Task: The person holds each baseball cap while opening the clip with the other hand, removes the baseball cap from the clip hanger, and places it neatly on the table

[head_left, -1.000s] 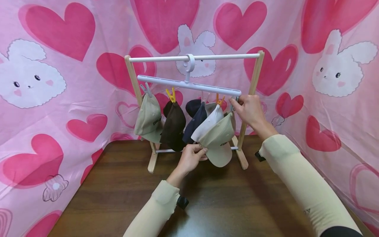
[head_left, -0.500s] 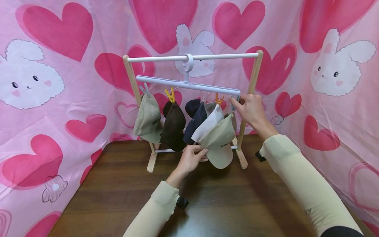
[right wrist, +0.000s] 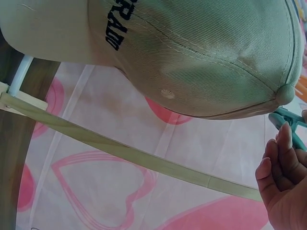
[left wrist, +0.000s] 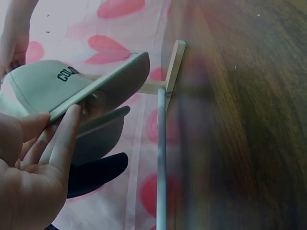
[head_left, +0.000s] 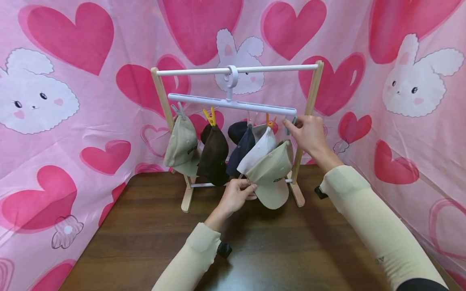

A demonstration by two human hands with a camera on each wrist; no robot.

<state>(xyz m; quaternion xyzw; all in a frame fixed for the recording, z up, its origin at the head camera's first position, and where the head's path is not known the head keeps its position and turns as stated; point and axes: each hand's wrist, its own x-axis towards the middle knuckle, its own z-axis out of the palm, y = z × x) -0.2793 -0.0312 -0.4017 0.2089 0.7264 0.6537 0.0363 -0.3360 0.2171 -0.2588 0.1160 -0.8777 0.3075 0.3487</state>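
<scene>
My left hand [head_left: 234, 199] pinches the edge of the brim of a beige cap [head_left: 270, 163], thumb above and fingers beneath in the left wrist view. Dark lettering shows on the cap's front [left wrist: 41, 86]. Up at the hanger's right end, my right hand [head_left: 310, 131] pinches a teal clothespin [right wrist: 283, 120] between thumb and fingers. The clothespin sits close by the cap's top button [right wrist: 285, 94]. Above them the white hanger [head_left: 255, 107] tilts down to the right. A white cap [head_left: 257, 151] hangs just left of the beige one, under an orange clothespin [head_left: 270, 120].
Further left hang a navy cap [head_left: 240, 149], a dark brown cap [head_left: 214, 155] under a yellow clothespin [head_left: 210, 116], and another beige cap [head_left: 181, 141] under a grey clothespin [head_left: 178, 110]. A wooden-legged rack [head_left: 314, 91] stands on the brown table [head_left: 276, 250], before a pink heart-print cloth [head_left: 142, 32].
The beige cap in my left hand has shifted slightly down and right, and a gap now shows between its top and the teal clothespin. Both hands stay nearly in place.
</scene>
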